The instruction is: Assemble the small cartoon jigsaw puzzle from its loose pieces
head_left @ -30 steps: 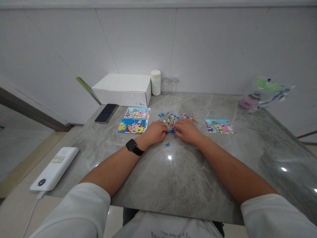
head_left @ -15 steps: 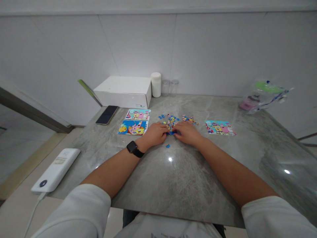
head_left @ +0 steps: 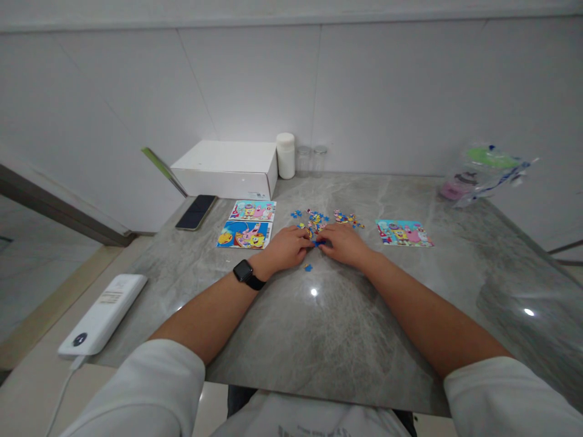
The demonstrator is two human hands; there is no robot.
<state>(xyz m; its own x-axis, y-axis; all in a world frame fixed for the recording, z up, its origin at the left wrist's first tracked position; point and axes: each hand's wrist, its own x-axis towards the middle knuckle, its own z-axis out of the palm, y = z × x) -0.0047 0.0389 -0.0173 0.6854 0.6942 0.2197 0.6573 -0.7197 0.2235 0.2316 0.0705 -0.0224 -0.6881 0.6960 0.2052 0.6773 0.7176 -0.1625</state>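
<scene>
Small jigsaw puzzle pieces (head_left: 315, 220), blue, yellow and pink, lie in a loose heap beyond my hands. My left hand (head_left: 289, 247), with a black watch on its wrist, is closed at the near edge of the heap. Facing it, my right hand (head_left: 342, 243) has its thumb and fingers pinched together. Blue puzzle pieces (head_left: 318, 243) show between the fingertips of both hands, partly covered. One loose blue piece (head_left: 308, 267) lies on the table nearer to me, apart from either hand.
Cartoon picture cards (head_left: 246, 234) lie left, another card (head_left: 404, 233) right. Behind stand a white box (head_left: 223, 173), a white bottle (head_left: 286, 156) and two glasses (head_left: 312, 161). A phone (head_left: 197, 212) and a power bank (head_left: 104, 312) lie left; a plastic bag (head_left: 478, 176) sits far right.
The fingers have shifted slightly around the blue pieces, and more blue shows between the hands. The cards and the loose piece lie where they were.
</scene>
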